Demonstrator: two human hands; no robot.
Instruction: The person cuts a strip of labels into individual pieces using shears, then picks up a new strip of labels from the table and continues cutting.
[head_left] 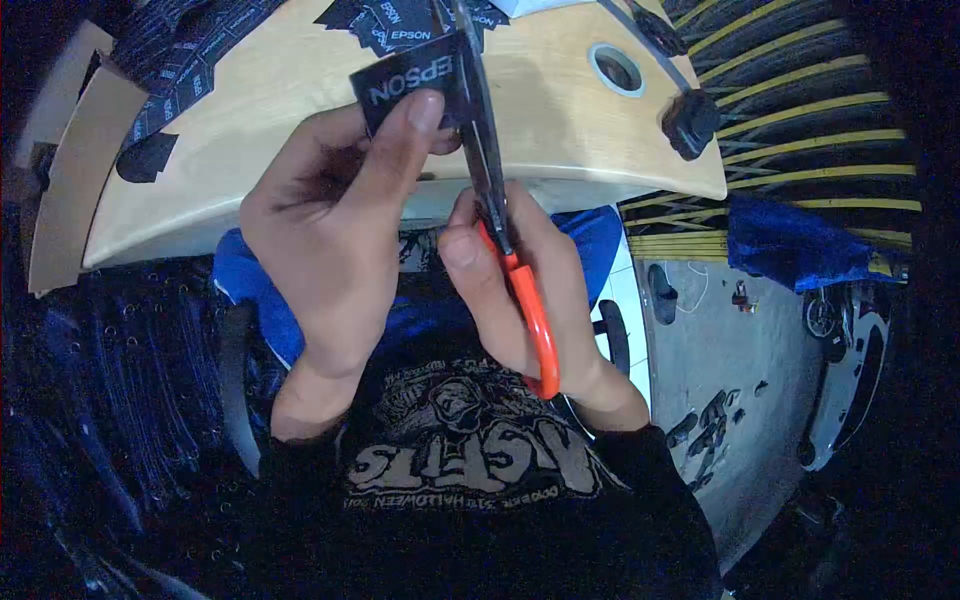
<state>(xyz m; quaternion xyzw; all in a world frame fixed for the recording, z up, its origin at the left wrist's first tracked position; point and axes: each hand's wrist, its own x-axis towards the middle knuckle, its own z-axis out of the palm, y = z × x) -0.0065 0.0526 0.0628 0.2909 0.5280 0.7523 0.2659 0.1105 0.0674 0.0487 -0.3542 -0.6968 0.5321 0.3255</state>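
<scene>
My left hand (325,225) pinches a small black label (400,78) with EPSON printed on it, thumb on top and fingers behind. My right hand (555,265) is closed around red-handled scissors (535,320), whose long dark blades point up and away from me. The blades run along the label's right edge, overlapping it in this view, with the tips a little apart. Both hands are held up at the near edge of the light wooden table (545,125). Beyond the label lies a pile of similar black EPSON labels (410,35).
Uncut-looking strips of black EPSON labels (205,65) lie at the left, beside a cardboard box (85,160). A dark scrap (148,158) is near them. At the right are a tape roll (617,70) and a black object (690,122). A yellow slatted gate (800,130) stands beyond.
</scene>
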